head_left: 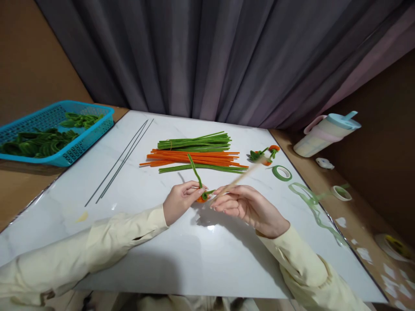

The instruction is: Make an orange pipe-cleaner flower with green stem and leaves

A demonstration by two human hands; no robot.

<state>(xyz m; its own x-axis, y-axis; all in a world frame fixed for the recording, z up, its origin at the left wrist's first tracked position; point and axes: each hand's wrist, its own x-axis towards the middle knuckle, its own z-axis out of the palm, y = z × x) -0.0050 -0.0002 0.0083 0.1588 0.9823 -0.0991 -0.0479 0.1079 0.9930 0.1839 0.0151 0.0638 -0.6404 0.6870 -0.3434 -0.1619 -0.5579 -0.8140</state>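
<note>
Your left hand (181, 199) pinches the orange piece (201, 199) (stem (195, 172) leaning up-left), just left of your right hand (251, 207), which grips the up-right-slanting stick (241, 177).

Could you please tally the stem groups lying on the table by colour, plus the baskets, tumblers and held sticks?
Green stem groups: 2
Orange stem groups: 1
Baskets: 1
Tumblers: 1
Held sticks: 1
Total: 6

In the middle of my head view, I see the left hand (181, 201) pinch a small orange and green piece (203, 197). The right hand (251, 208) holds a pale, blurry stick (244, 172). Higher up, green stems (194, 142) and orange stems (194, 158) lie on the white worktop (223, 272).
</note>
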